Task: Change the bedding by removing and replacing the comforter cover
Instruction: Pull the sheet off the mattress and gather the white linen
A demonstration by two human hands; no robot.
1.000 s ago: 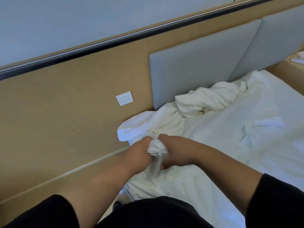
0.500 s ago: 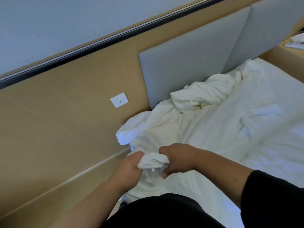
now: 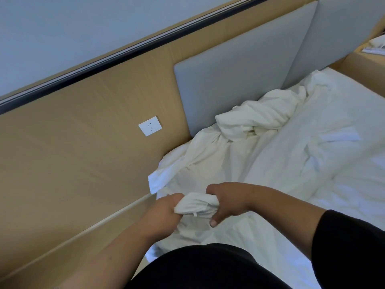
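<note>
Subject: white comforter cover (image 3: 260,155), lying crumpled across the bed (image 3: 343,205), its bulk heaped against the foot of the grey headboard panel (image 3: 235,80) and trailing away from that panel toward the person.

Left hand (image 3: 164,211): fingers curled tight round one end of a bunched wad of the cover, well away from the headboard panel at the bed's near corner. Right hand (image 3: 227,203): likewise clenched on the other end of the same wad, thumb pointing down. The two hands are close together, with only the gathered cloth between them. A small tab or tie end shows under the wad; what it is cannot be told.

Handling assessment: the fabric appears thin, soft and light, folding and wrinkling freely. It has no stiffness and will not hold shape when lifted. It is judged not fragile, though seams and any ties at corners could strain under a hard pull. The cloth looks smooth, so a loose grip may slip; a full-fist hold on gathered material, as seen, is sound.

Recommended hold: a corner or hem, bunched, one hand each side. A loose flap (image 3: 158,180) hangs over the bed edge, beside the wall socket's (image 3: 150,126) panel and short of the headboard panel; it may catch or drag.
</note>
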